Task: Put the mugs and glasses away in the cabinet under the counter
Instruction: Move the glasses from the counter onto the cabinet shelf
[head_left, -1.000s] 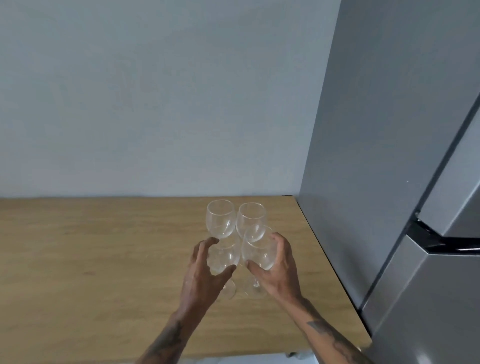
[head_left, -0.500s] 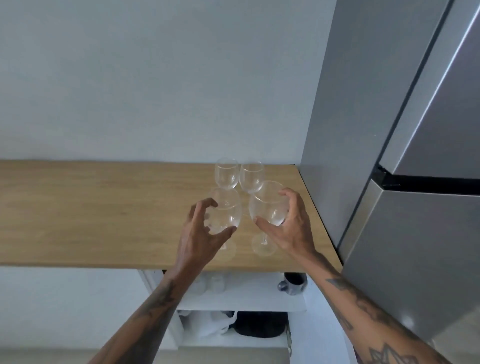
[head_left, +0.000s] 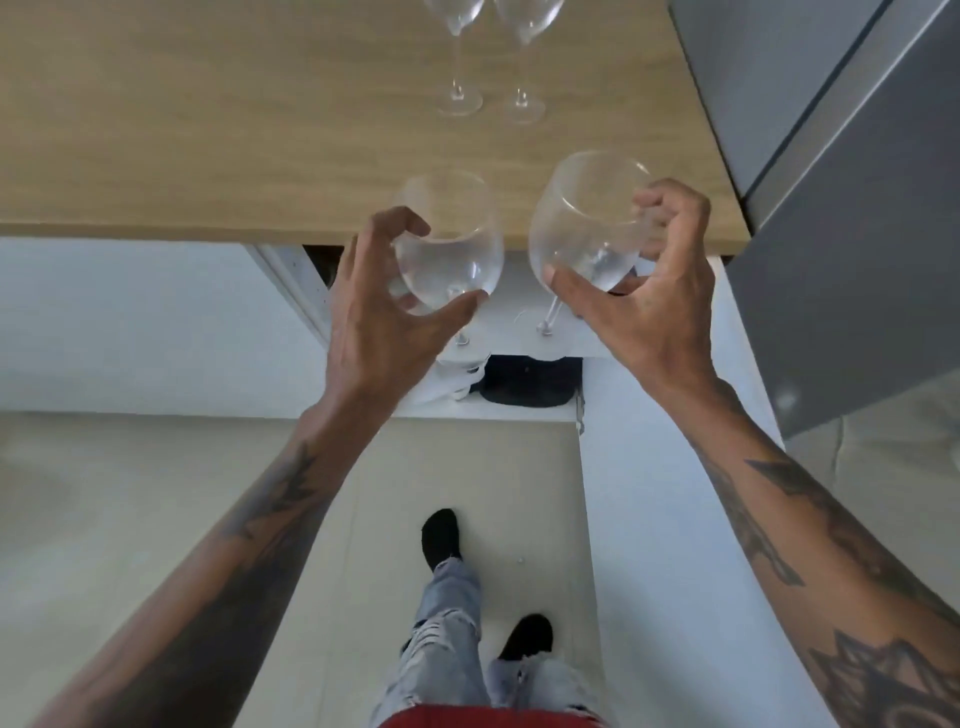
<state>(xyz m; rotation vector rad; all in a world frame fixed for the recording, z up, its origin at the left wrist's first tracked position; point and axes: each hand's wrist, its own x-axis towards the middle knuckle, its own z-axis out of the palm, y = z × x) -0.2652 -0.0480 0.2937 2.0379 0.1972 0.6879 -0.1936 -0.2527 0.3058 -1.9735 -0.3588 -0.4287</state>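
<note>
Carrying step: left hand (head_left: 382, 317) clamped on one wine glass (head_left: 449, 236), right hand (head_left: 647, 291) on another (head_left: 584, 218), both off the tabletop (head_left: 208, 130). Next, I judge: lower them into the open cabinet (head_left: 519, 317) at 6 o'clock, stems upright.
</note>
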